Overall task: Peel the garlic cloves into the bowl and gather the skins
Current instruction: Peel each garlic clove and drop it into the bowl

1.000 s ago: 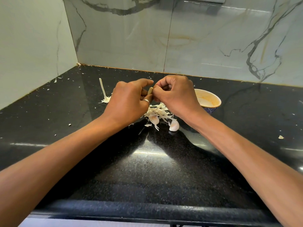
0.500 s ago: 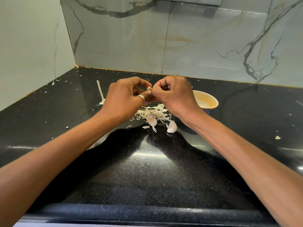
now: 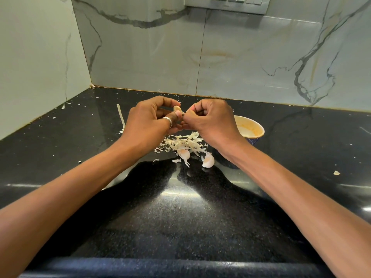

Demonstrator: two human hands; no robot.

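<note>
My left hand (image 3: 147, 122), with a ring on one finger, pinches a small pale garlic clove (image 3: 177, 108) above the black counter. My right hand (image 3: 210, 122) is curled beside it, and its thumb and fingertip pinch a strip of skin at the clove's side. Below the hands lies a heap of garlic skins (image 3: 183, 144). Two unpeeled cloves lie at the heap's near edge, one in the middle (image 3: 184, 153) and one to the right (image 3: 208, 159). A small bowl (image 3: 251, 128) with an orange-stained inside stands right of my right hand, partly hidden by the wrist.
A long pale garlic stalk (image 3: 121, 118) lies left of my left hand. Small skin flakes are scattered over the counter, one at the right (image 3: 336, 172). Marble walls close off the back and left. A switch plate (image 3: 226, 4) sits high on the back wall.
Both hands have stayed together above the skin heap. The hands have parted slightly, and more of the clove shows between the fingertips. The camera has tilted up a little.
</note>
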